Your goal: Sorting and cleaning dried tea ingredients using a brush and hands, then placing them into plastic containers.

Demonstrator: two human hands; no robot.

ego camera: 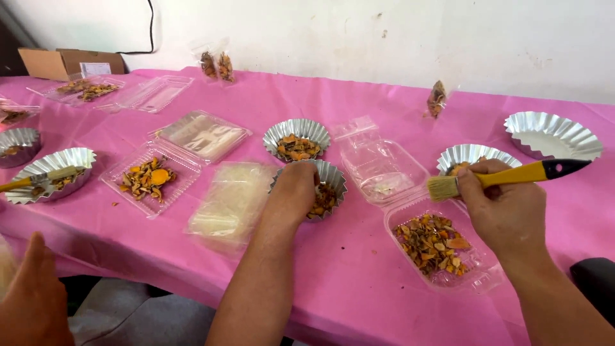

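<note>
Pink cloth covers the counter (pixel 359 275), which runs along a scuffed white wall (pixel 333 32). We see our left hand (pixel 296 187) lying curled over the near rim of a fluted silver foil cup (pixel 332 181) holding dried orange-brown chips; the fingers dip inside it, so we cannot tell whether they pinch anything. Our right hand (pixel 503 205) is closed around the yellow handle of a flat brush with pale bristles and a black tip (pixel 509 176), held level with the bristles pointing left, above the open clear plastic clamshell box (pixel 442 247) that lies just near-left of that hand, its near half filled with the same dried chips and its far lid half almost bare.

Behind the right hand a second foil cup (pixel 474 156) is partly hidden. Farther left sits a filled foil cup (pixel 296 140), and an unfilled one (pixel 552 134) stands at the far right. A cloudy plastic sheet (pixel 232 200) lies left of our forearm, beside a clear tray of orange pieces (pixel 150 178). At the near left edge another person's hand (pixel 32 295) is cut off by the frame, and beyond it a brush rests in a foil cup (pixel 51 173).
</note>
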